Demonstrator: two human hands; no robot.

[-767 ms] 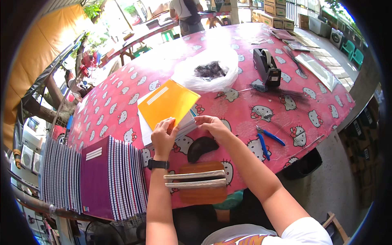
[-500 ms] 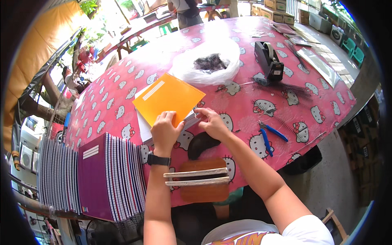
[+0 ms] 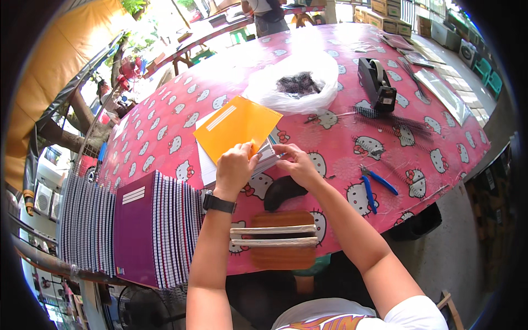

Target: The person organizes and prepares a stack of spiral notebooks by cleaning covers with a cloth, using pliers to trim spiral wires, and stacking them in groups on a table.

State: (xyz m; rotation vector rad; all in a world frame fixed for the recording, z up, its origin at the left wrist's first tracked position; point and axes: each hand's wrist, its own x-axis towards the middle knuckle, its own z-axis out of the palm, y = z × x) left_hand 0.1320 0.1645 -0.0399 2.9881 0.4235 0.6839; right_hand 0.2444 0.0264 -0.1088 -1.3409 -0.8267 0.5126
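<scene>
A loose orange cover (image 3: 234, 129) lies askew over a stack of white-edged sheets (image 3: 266, 160) on the pink table. My left hand (image 3: 235, 169) has its fingers closed at the cover's lower edge, which bends up a little there. My right hand (image 3: 297, 166) is at the right end of the stack, thumb and forefinger close together against the sheet edges. Whatever lies between those fingertips is too small to make out. Nearer to me rest a black curved object (image 3: 283, 192) and a brown wooden block (image 3: 283, 259) with two pale strips across it.
Spiral-bound notebooks with a purple cover (image 3: 135, 236) stand piled at left. Beyond the stack sits a white plastic bag (image 3: 261, 99) holding black coils (image 3: 298, 83). To the right are a black tape dispenser (image 3: 379, 88), loose coils (image 3: 396, 122) and blue-handled pliers (image 3: 379, 180).
The whole view has shifted, moving the scene slightly right. My left fingers have bent up the orange cover's lower edge, and my right fingers have come closer against the stack.
</scene>
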